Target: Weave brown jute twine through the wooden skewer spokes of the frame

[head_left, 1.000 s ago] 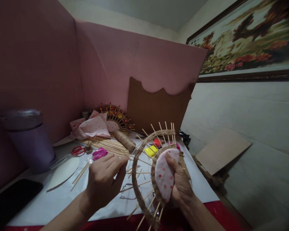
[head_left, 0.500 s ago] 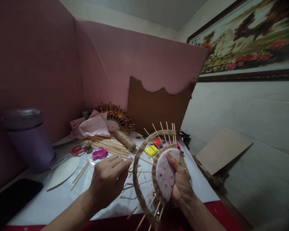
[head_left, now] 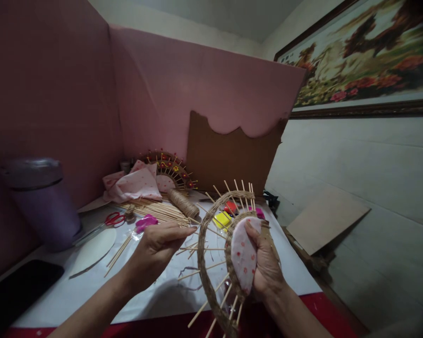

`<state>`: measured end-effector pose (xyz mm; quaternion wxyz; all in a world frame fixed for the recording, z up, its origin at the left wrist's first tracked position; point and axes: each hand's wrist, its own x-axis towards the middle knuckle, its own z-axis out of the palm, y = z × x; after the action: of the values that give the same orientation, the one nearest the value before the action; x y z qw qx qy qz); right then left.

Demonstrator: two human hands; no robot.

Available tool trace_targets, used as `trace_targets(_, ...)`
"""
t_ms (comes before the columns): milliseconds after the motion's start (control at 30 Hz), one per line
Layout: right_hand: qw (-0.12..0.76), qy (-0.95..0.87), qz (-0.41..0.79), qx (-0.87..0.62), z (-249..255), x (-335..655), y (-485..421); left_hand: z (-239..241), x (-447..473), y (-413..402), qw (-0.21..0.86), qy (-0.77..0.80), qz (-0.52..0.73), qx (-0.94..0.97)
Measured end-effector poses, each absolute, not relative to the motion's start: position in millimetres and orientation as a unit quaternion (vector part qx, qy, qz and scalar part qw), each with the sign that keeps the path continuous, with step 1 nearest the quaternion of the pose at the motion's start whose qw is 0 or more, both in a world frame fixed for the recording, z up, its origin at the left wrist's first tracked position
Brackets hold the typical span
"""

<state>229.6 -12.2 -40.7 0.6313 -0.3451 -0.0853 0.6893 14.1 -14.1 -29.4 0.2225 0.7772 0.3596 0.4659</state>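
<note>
We judge the outer twine band (head_left: pixel 201 253) to be the weak spot on this stick-and-twine fan (head_left: pixel 230 253): it seems carried by the thin sticks (head_left: pixel 197 315) alone, so a hard tug at nine o'clock could slide it outward or skew their spacing. The tips at six o'clock, hanging low by the red cloth (head_left: pixel 324 310), might snag if the fan dips.

Our right hand (head_left: pixel 266 263) grips the straight side at three o'clock, thumb pressed on the cloth pad (head_left: pixel 242 263). Our left hand (head_left: pixel 158 246) is at nine o'clock, fingers drawn together near a stick end; whether they pinch anything, we cannot tell.

The fan itself is between five and six o'clock from mid-view, held over the near edge of the white tabletop (head_left: pixel 137 312). It looks half-round: pale pad dotted red, brown inner band, a gap crossed by bare sticks, then the outer ring, with tips poking past
</note>
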Motion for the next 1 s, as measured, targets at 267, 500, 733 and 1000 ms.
trace_targets(267, 0.636, -0.087, 0.685, -0.345, -47.4, 233.2, -8.2, -42.1, 28.1, -15.0, 0.377, 0.345, 0.511, 0.691)
trace_targets(500, 0.631, -0.079, 0.697, -0.333, -51.7, 237.2, -2.3, -45.1, 31.7, -18.0, 0.391, 0.385, 0.493, 0.675)
trace_targets(733, 0.656, -0.092, 0.666, -0.344, -51.8, 238.7, -0.3, -37.7, 28.6, -22.4, 0.370, 0.399, 0.475, 0.691)
trace_targets(1000, 0.680, -0.100, 0.630, -0.360, -46.7, 237.4, -1.2, -28.8, 22.1, -25.1, 0.109, 0.380, 0.439, 0.807)
